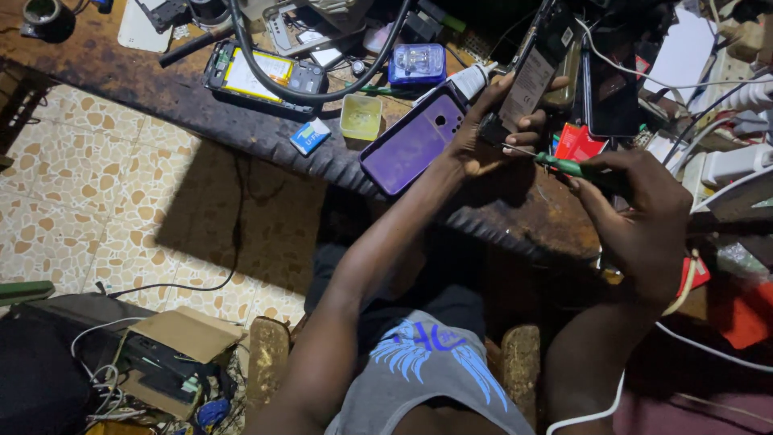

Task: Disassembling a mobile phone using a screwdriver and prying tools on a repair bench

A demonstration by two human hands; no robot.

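Note:
My left hand (491, 129) grips an opened phone (538, 64) with its back off, tilted upright over the dark wooden bench (209, 105). In my right hand (636, 205) I hold a green-handled screwdriver (568, 165); its thin tip points left and meets the phone's lower end near my left fingers. A purple phone back cover (411, 143) lies flat on the bench just left of my left wrist.
Another opened phone (262, 76) with a yellow battery lies further left under a thick black cable (322, 93). A small yellow tray (360, 117), a blue box (416, 64), red cards (580, 143) and white cables crowd the bench. A cardboard box (173, 354) sits on the tiled floor.

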